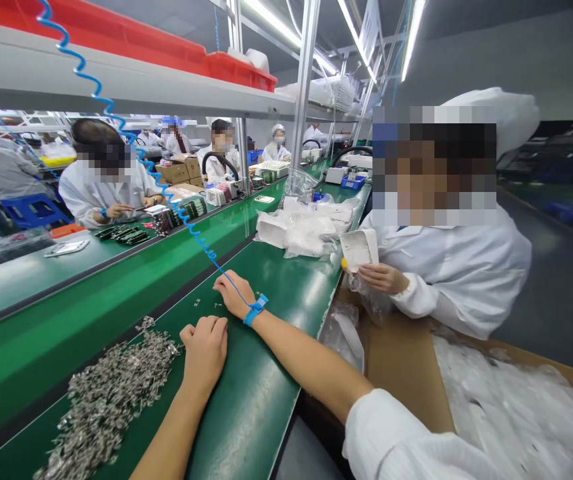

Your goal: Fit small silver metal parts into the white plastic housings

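My left hand's fingers point(210, 328) are curled under into a loose fist with nothing in them, knuckles resting on the green worktop point(256, 400) just right of the pile of small metal clips point(109, 393); my right hand's fingers point(222, 285) are bent down with the tips on the worktop farther off, beside a few loose clips point(205, 304), and I cannot tell whether they pinch one. The worktop is the biggest thing I see, running from near left to far right. To the right a co-worker in a white coat point(459, 267) stands close, holding a white tray point(359, 249) in one hand point(384, 277). Below them an open cardboard box point(401, 367) holds clear plastic bags point(516, 400). The heap of clips spreads over the near left of the worktop. Farther along lies a heap of white packaging point(301, 233). A coiled blue cord point(131, 140) runs from the upper left down to the blue wrist strap point(255, 309) on my right wrist.
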A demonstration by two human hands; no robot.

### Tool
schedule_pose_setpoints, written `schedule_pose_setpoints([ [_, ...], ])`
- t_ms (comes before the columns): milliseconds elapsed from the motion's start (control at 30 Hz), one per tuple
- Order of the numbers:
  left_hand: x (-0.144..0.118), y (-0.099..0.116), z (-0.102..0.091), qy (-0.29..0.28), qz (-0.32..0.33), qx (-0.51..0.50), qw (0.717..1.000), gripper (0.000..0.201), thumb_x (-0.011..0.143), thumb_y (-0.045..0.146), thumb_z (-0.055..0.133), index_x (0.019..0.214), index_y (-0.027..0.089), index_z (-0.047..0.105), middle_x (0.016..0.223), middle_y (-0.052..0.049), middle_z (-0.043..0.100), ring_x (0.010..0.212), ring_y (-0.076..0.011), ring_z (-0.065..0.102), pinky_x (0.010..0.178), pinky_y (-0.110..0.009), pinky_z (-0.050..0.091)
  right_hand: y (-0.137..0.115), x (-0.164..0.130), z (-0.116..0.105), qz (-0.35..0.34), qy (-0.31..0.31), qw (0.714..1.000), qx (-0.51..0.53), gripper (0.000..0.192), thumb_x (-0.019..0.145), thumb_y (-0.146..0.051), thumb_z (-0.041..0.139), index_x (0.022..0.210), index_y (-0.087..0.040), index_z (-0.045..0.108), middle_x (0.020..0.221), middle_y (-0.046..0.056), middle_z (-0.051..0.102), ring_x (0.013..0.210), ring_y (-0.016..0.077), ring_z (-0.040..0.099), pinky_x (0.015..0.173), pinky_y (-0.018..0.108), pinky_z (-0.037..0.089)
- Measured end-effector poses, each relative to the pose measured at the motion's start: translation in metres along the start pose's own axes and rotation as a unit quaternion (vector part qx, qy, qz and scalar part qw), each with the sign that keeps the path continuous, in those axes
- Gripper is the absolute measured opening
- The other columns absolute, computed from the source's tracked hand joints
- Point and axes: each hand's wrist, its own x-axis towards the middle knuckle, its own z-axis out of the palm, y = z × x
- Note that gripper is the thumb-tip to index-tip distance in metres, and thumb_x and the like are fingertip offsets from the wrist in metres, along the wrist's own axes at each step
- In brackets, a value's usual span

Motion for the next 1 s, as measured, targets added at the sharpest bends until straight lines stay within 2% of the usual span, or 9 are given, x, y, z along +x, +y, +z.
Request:
schedule_pose_setpoints([
  [233, -0.003, 0.000, 0.001, -0.074, 0.069, -0.065, 0.993, 0.023, 0.099, 0.017, 0.046, 0.101, 0.023, 0.067, 0.103, -0.006, 0.070, 0.095, -0.0201, 0.059, 0.084, -0.038, 0.033, 0.008, -0.002, -0.016, 0.033, 0.121, 0.988, 0.091, 0.026, 0.103, -0.030, 0.046, 0.102, -0.017, 0.069, 0.099, 0.008, 0.070, 0.096, 0.0176, 0.064, 0.089, 0.027, 0.048],
  [367, -0.004, 0.001, 0.002, -0.057, 0.007, -0.036, 0.998, 0.022, 0.097, 0.014, 0.048, 0.099, 0.020, 0.069, 0.107, -0.008, 0.070, 0.100, -0.0219, 0.060, 0.085, -0.040, 0.038, 0.007, -0.006, -0.023, 0.030, 0.161, 0.979, 0.119, 0.025, 0.101, -0.029, 0.051, 0.098, -0.019, 0.073, 0.098, 0.008, 0.070, 0.093, 0.0186, 0.065, 0.087, 0.030, 0.051],
  [533, -0.005, 0.004, 0.001, -0.051, -0.028, 0.007, 0.998, 0.020, 0.096, 0.018, 0.049, 0.101, 0.020, 0.069, 0.119, -0.008, 0.068, 0.109, -0.0234, 0.057, 0.088, -0.041, 0.042, -0.003, -0.015, -0.018, -0.061, 0.180, 0.968, 0.164, 0.027, 0.100, -0.022, 0.047, 0.103, -0.023, 0.074, 0.099, 0.007, 0.070, 0.087, 0.0184, 0.067, 0.079, 0.032, 0.054],
  [633, -0.003, 0.008, -0.001, -0.037, -0.045, 0.038, 0.998, 0.019, 0.095, 0.020, 0.052, 0.107, 0.019, 0.067, 0.129, -0.009, 0.063, 0.117, -0.0277, 0.052, 0.091, -0.045, 0.041, -0.010, -0.023, -0.026, -0.081, 0.200, 0.962, 0.169, 0.019, 0.099, -0.024, 0.052, 0.098, -0.023, 0.070, 0.095, 0.006, 0.072, 0.088, 0.0188, 0.067, 0.081, 0.033, 0.054],
  [733, -0.001, 0.011, -0.005, -0.011, -0.039, 0.030, 0.999, 0.023, 0.093, 0.019, 0.053, 0.114, 0.019, 0.064, 0.130, -0.011, 0.061, 0.117, -0.0287, 0.050, 0.091, -0.045, 0.040, -0.010, -0.039, -0.052, -0.066, 0.160, 0.980, 0.103, 0.015, 0.099, -0.022, 0.051, 0.093, -0.021, 0.066, 0.094, 0.006, 0.071, 0.090, 0.0201, 0.065, 0.083, 0.033, 0.051],
  [833, -0.001, 0.010, -0.007, -0.002, 0.008, -0.009, 1.000, 0.019, 0.095, 0.018, 0.050, 0.108, 0.019, 0.063, 0.115, -0.010, 0.065, 0.109, -0.0257, 0.053, 0.086, -0.041, 0.039, 0.003, -0.064, -0.088, -0.017, 0.079, 0.995, -0.055, 0.015, 0.096, -0.018, 0.049, 0.090, -0.020, 0.063, 0.099, 0.010, 0.068, 0.095, 0.0236, 0.062, 0.085, 0.035, 0.047],
  [900, -0.002, 0.010, -0.008, -0.003, 0.038, -0.023, 0.999, 0.016, 0.096, 0.018, 0.048, 0.102, 0.019, 0.063, 0.105, -0.009, 0.066, 0.102, -0.0244, 0.054, 0.083, -0.040, 0.038, 0.011, -0.080, -0.109, 0.031, 0.015, 0.986, -0.163, 0.015, 0.095, -0.017, 0.049, 0.089, -0.018, 0.062, 0.102, 0.012, 0.065, 0.094, 0.0249, 0.062, 0.081, 0.035, 0.046],
  [1000, -0.005, 0.011, -0.010, -0.013, 0.067, -0.028, 0.997, 0.015, 0.095, 0.018, 0.047, 0.093, 0.018, 0.062, 0.095, -0.009, 0.064, 0.096, -0.0244, 0.054, 0.080, -0.040, 0.035, 0.015, -0.096, -0.126, 0.085, -0.083, 0.952, -0.282, 0.015, 0.096, -0.021, 0.048, 0.095, -0.017, 0.062, 0.111, 0.013, 0.062, 0.085, 0.0236, 0.063, 0.070, 0.033, 0.042],
])
